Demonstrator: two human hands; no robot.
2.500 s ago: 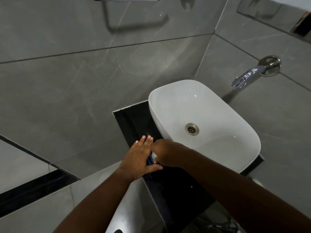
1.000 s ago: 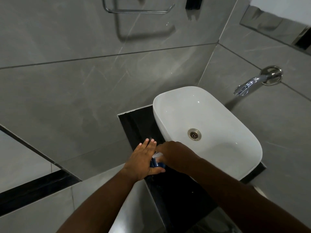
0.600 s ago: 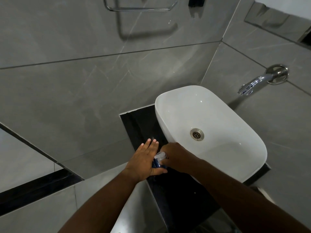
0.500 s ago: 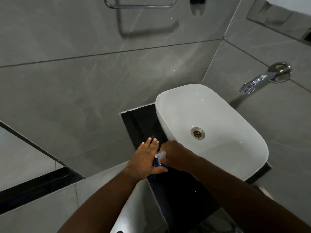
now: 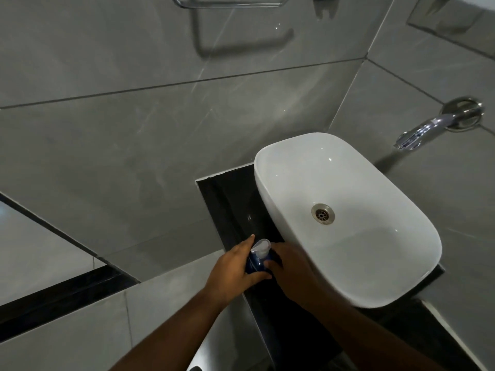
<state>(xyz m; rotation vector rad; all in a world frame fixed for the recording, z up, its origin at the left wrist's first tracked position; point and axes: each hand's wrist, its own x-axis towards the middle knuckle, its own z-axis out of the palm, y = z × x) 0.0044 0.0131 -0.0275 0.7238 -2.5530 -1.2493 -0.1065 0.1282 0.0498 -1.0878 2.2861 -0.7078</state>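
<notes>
Two bare forearms enter from 6 o'clock, no sleeves visible up to the frame edge. Left hand (image 5: 232,266) at about 7 o'clock of centre, right hand (image 5: 290,271) just at its 3 o'clock. No rings, watch, bracelets or gloves seen. Short plain nails on left fingers (image 5: 249,241). Dim light.

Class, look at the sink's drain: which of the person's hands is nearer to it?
The right hand. It is at the basin's near-left rim, just short of the drain, gripping the blue bottle. The left hand holds the bottle's far side, farther from the drain, over the black counter.
</notes>
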